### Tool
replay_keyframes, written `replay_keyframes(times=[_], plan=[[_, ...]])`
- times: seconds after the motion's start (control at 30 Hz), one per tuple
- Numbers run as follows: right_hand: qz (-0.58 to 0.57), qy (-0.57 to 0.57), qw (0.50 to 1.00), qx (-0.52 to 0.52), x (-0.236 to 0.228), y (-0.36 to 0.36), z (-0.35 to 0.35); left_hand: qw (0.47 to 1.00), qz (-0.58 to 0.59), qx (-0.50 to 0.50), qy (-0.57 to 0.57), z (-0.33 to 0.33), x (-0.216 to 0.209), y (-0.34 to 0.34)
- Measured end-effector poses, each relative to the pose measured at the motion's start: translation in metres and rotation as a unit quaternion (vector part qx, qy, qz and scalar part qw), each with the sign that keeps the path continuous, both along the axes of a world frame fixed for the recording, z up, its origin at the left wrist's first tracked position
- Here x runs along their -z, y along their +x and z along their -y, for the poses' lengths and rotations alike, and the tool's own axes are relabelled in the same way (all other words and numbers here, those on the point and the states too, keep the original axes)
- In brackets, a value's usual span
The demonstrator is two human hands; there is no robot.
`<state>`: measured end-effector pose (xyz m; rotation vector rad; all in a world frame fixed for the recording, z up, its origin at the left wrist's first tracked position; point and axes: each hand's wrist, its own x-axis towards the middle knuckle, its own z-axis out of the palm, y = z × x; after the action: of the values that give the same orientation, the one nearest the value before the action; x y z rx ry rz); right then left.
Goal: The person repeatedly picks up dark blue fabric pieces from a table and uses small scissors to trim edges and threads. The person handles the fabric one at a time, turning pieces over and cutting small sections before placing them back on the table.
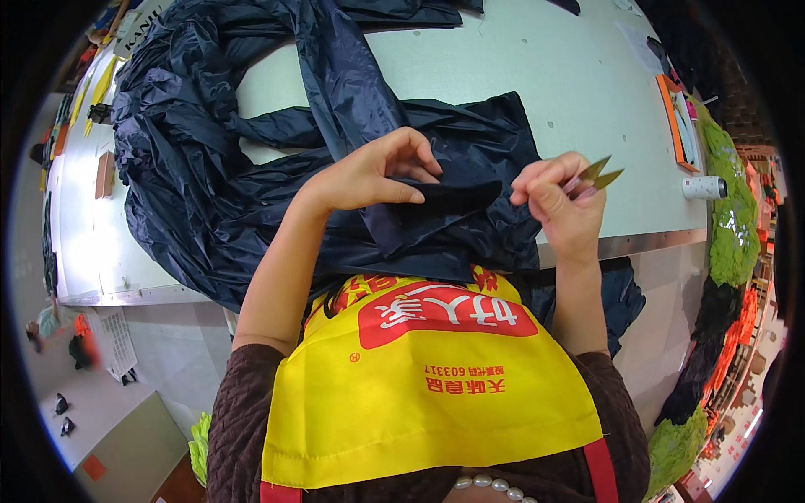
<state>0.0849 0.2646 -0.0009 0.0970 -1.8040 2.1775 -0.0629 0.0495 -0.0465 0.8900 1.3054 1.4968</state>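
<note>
A dark navy garment of thin, shiny fabric [360, 101] lies in loose folds in front of me. My left hand [369, 174] is closed on a folded edge of it, thumb on the near side and fingers curled over. The held edge [461, 199] stretches to the right, toward my other hand. My right hand [570, 210] holds a small pair of thread snips [600, 174], their two pointed blades apart and sticking out to the upper right. Its thumb and forefinger are pinched together just right of the fabric edge; whether a thread is between them cannot be made out.
The garment spreads over a pale table [503, 59] and hangs past its front edge. At the table's right are an orange tray [672, 117] and a white cylinder with a dark end [703, 188]. Lime green cloth [731, 226] is heaped beyond. A yellow apron [436, 386] covers my front.
</note>
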Motion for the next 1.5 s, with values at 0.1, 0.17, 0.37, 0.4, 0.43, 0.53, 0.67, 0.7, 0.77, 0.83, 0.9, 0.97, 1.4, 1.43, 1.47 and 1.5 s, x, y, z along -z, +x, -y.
replay_keyframes(times=[0.1, 0.17, 0.37, 0.4, 0.43, 0.53, 0.67, 0.7, 0.77, 0.83, 0.9, 0.97, 1.4, 1.43, 1.47, 1.5], plan=[[0.007, 0.016, 1.000, 0.014, -0.005, -0.012, -0.004, 0.998, 0.049, -0.033, -0.008, -0.003, 0.008, -0.005], [0.020, 0.019, 1.000, 0.014, -0.013, -0.022, 0.000, 0.998, 0.044, -0.053, -0.002, -0.007, 0.007, -0.002], [0.086, 0.038, 0.996, -0.007, -0.012, -0.075, -0.002, 1.000, 0.005, -0.010, -0.019, -0.018, 0.001, 0.002], [0.094, 0.022, 0.995, 0.008, -0.005, -0.087, -0.005, 0.999, 0.009, -0.025, -0.026, -0.019, 0.001, 0.004], [0.121, 0.037, 0.992, 0.018, 0.004, -0.098, -0.010, 0.996, 0.062, -0.061, -0.027, -0.019, 0.004, 0.004], [0.243, 0.167, 0.955, 0.020, 0.028, -0.118, -0.021, 0.967, 0.184, -0.174, -0.012, -0.018, 0.014, 0.009], [0.252, 0.393, 0.869, 0.167, 0.013, -0.093, -0.033, 0.895, 0.345, -0.282, 0.003, -0.017, 0.046, 0.018], [0.222, 0.354, 0.897, 0.145, 0.010, -0.081, -0.029, 0.889, 0.359, -0.284, 0.026, -0.015, 0.049, 0.018], [0.159, 0.273, 0.942, 0.109, 0.005, -0.052, -0.023, 0.877, 0.383, -0.280, 0.074, -0.015, 0.049, 0.020], [0.178, 0.243, 0.953, 0.014, 0.001, -0.029, 0.013, 0.881, 0.373, -0.281, 0.075, -0.016, 0.050, 0.019], [0.163, 0.268, 0.948, -0.048, 0.027, -0.018, 0.031, 0.882, 0.374, -0.279, 0.072, -0.017, 0.050, 0.019], [0.215, 0.267, 0.936, -0.074, 0.039, -0.014, 0.037, 0.879, 0.380, -0.281, 0.071, -0.018, 0.049, 0.018], [0.114, 0.454, 0.881, 0.068, 0.071, -0.044, 0.042, 0.891, 0.346, -0.266, 0.123, -0.024, 0.047, 0.019], [0.110, 0.464, 0.875, 0.083, 0.074, -0.046, 0.043, 0.888, 0.345, -0.278, 0.125, -0.024, 0.050, 0.020], [0.111, 0.480, 0.865, 0.089, 0.075, -0.047, 0.045, 0.885, 0.343, -0.290, 0.126, -0.025, 0.054, 0.022], [0.113, 0.496, 0.856, 0.096, 0.076, -0.048, 0.046, 0.882, 0.340, -0.301, 0.127, -0.026, 0.056, 0.024]])
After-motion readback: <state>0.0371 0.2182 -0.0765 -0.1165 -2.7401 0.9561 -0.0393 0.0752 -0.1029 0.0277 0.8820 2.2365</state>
